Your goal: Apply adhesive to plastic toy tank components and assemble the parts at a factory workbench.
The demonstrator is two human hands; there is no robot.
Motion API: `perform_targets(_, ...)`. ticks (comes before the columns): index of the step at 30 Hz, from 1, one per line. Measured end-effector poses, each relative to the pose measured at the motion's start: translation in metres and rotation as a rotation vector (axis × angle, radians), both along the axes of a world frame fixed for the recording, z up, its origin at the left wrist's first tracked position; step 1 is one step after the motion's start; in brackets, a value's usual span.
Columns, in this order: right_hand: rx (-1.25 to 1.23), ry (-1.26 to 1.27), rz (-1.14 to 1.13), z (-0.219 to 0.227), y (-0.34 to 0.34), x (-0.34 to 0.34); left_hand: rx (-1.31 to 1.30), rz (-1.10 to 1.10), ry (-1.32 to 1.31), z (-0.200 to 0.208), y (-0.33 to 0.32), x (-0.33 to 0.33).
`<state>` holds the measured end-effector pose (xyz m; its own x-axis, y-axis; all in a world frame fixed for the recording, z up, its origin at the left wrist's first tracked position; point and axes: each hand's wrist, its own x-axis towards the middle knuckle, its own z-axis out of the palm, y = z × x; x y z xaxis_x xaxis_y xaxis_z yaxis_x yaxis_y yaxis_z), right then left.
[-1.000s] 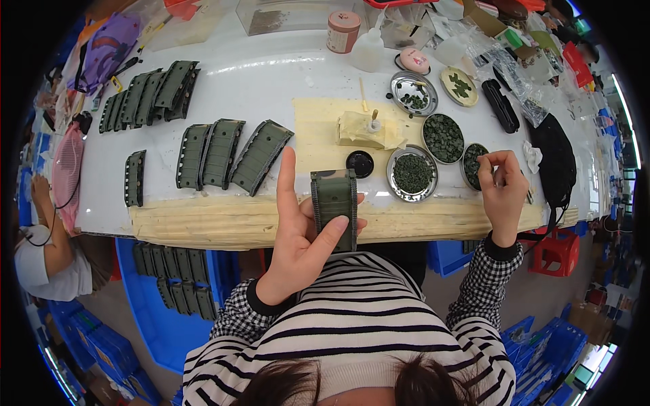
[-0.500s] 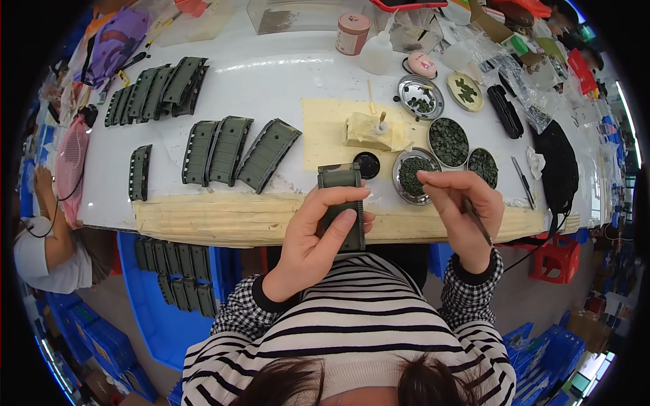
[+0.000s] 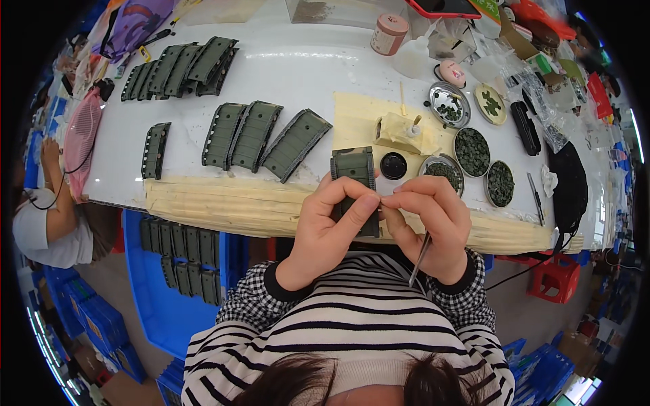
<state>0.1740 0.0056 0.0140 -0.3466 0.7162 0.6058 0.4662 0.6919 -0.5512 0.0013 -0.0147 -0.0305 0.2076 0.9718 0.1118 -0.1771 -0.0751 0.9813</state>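
My left hand [image 3: 317, 229] is closed around a dark green curved panel [image 3: 353, 161] that stands upright at the table's front edge. My right hand [image 3: 437, 220] has its thumb and fingertips pressed together at the panel's right edge, touching the left fingertips. Whatever small thing may be in that pinch is hidden. A thin metal tool [image 3: 420, 260], perhaps tweezers, is tucked under the right hand's other fingers and points down. Just beyond the right hand is a metal dish of small green bits [image 3: 443, 169], partly covered by it.
Similar green panels [image 3: 254, 135] lie to the left, and more sit in a blue bin [image 3: 169, 318] below. Round tins of green pieces [image 3: 472, 151], a black cup [image 3: 393, 165] and a taped block [image 3: 399, 132] stand beyond my hands. A person's arm [image 3: 57, 196] shows far left.
My right hand has moved left from above the dish of green bits to the panel's right edge and now meets my left hand. The whole view has shifted slightly.
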Motion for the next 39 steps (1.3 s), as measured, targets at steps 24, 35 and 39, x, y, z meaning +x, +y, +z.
perform_targets(24,0.125,-0.251,0.086,0.026,0.018,0.005,0.323,0.143,0.405,0.020,-0.013,0.014)
perform_targets(35,0.160,-0.352,0.089,0.031,0.017,0.008,0.393,0.156,0.464,0.017,-0.012,0.013)
perform_targets(39,0.222,-0.374,0.102,0.029,0.017,0.009,0.419,0.149,0.490,0.018,-0.012,0.013)
